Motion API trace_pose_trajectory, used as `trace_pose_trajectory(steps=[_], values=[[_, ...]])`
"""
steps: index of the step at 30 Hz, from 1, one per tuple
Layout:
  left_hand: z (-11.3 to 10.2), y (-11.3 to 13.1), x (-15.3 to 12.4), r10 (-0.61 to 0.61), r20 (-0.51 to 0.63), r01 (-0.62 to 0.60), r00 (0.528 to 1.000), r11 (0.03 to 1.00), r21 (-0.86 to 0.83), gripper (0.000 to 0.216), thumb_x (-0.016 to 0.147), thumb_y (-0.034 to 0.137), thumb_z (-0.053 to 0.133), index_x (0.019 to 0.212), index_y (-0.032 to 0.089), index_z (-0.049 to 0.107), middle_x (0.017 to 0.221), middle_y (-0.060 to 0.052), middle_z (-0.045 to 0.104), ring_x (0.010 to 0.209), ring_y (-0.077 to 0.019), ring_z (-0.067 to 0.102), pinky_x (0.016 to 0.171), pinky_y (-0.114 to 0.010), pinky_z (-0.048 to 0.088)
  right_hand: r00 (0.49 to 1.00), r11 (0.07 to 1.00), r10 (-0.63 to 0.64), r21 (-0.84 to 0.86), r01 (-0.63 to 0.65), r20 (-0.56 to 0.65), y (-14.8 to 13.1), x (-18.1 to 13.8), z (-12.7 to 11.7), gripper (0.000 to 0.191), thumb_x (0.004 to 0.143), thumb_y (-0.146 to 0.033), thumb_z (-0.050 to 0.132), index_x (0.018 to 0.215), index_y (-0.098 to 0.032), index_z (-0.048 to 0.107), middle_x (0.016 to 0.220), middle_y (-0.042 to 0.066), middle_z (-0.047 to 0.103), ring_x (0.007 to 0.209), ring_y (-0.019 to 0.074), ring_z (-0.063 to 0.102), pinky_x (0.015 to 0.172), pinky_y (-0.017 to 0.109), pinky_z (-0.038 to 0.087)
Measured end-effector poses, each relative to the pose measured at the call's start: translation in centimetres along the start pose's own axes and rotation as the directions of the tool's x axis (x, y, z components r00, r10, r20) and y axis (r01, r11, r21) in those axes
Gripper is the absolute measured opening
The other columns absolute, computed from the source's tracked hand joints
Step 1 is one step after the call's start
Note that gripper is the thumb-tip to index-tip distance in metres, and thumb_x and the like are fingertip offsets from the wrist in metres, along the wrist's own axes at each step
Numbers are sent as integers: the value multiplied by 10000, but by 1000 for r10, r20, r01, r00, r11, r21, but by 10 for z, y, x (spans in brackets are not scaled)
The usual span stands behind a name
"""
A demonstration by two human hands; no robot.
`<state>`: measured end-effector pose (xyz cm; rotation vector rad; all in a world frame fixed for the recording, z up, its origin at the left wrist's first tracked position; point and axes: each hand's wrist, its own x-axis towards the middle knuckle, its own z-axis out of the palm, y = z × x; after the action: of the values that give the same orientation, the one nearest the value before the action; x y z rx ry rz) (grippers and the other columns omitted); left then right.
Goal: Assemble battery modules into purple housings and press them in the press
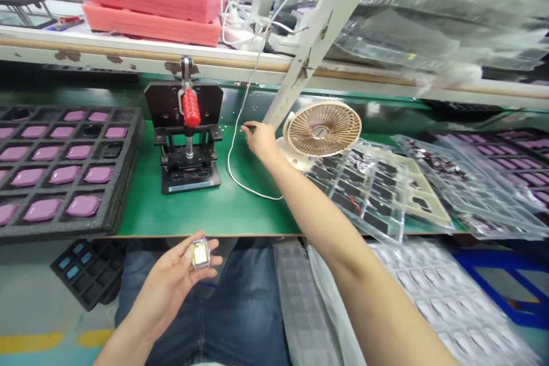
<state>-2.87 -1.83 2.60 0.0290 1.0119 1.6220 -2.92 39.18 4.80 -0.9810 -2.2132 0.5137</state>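
Note:
My left hand [182,266] is in front of the bench edge, above my lap. Its fingers grip a small purple-rimmed casing [200,254] by the sides, with a yellow and white inner face turned up. Stretched far across the green bench, my right hand [261,140] is closed beside the base of a beige fan [323,128]. A small dark thing shows at its fingertips, too small to name. Between the hands and the foam tray stands a black toggle-clamp press [189,154] with a red handle [191,108].
A black foam tray [122,183] of purple casings lies left. A white cable [234,174] loops across the bench. Clear trays of dark parts [369,189] lie right of the fan. A slanted white post [295,74] rises behind my right hand; pink foam blocks [150,26] rest on the shelf.

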Motion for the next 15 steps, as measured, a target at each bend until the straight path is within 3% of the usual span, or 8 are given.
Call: trace_pose_trajectory(steps=[7,12,15], values=[[-17,-1,-4,32,-21,-33,999,999,-27,523,951,311,817,1456,229,711,1392,-226,738,1035,-292,785,780,-329,608,1000,998,30,57,-30,-4,3,-54,-34,397,1080,-456,554,1147,-155,806,1012,122,838,955,259,799,923,343,606],[-16,-11,4,-14,-42,13,999,999,-29,392,884,286,873,1265,216,819,1327,-201,782,1023,-310,804,760,-313,635,997,997,-40,67,44,-60,-10,-92,-75,408,1094,-478,523,1070,-171,790,1029,94,824,964,219,774,911,309,596],[-25,-17,11,-42,-57,39,998,998,-47,315,834,284,906,1144,261,857,1209,-131,840,1005,-328,826,754,-310,671,979,978,-185,84,193,-91,-7,-122,-104,397,1126,-406,436,1128,-172,757,1056,88,809,995,199,755,954,310,582]])
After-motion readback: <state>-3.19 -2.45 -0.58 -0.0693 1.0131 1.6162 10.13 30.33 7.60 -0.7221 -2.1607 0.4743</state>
